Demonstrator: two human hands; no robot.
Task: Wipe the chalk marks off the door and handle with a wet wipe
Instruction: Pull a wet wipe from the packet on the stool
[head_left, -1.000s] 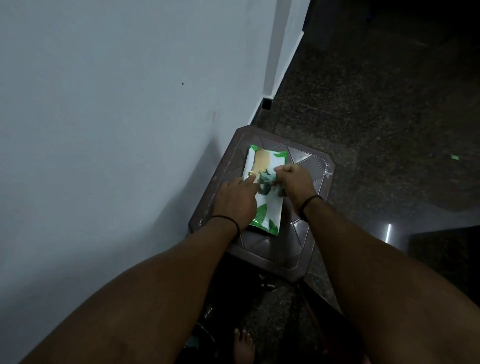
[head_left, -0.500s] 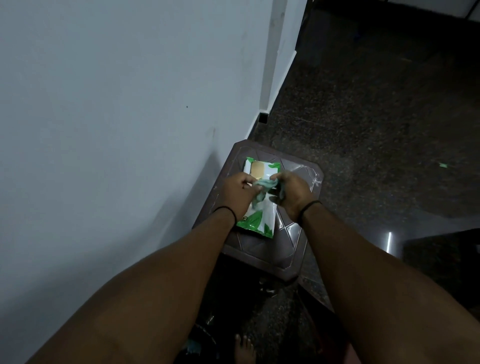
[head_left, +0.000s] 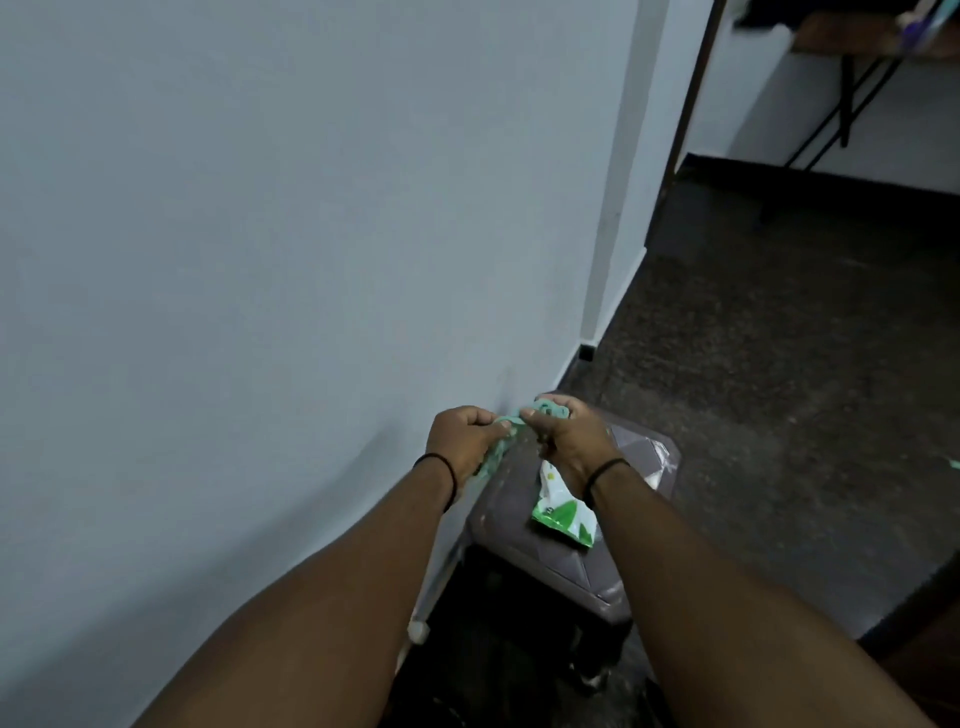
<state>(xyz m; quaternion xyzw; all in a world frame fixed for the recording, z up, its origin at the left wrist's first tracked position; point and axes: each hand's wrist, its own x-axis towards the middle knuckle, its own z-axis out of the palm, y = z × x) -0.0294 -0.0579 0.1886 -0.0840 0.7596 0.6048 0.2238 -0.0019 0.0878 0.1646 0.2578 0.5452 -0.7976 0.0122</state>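
— Hands first: where are they, and what do they hold?

— Both are raised over the far left corner of the stool (head_left: 524, 525), close to the wall (head_left: 260, 234). The left hand (head_left: 464, 441) has its grip curled round one end of the wet wipe (head_left: 506, 428); the right hand (head_left: 569, 441) has its fingers closed on the other end, a bunched knot showing above its knuckles. The wipe is pale green, soft and crumpled, stretched between the two fists, with a tail hanging below the left one.

— And the pack?

— The wipes pack (head_left: 563, 512) lies flat on the stool's surface, partly under the right wrist. It is glossy white film with green leaf shapes, its near end toward the stool's near edge.

— Any room to move?

— The wall is smooth, matt and pale, and runs along the whole left side, with the stool just beside it. The stool top is dark brown plastic with chamfered corners and moulded facets. To the right the floor (head_left: 779, 389) is dark, speckled and open, reaching far back to a doorway edge (head_left: 691, 88). I cannot see a door handle or chalk marks.
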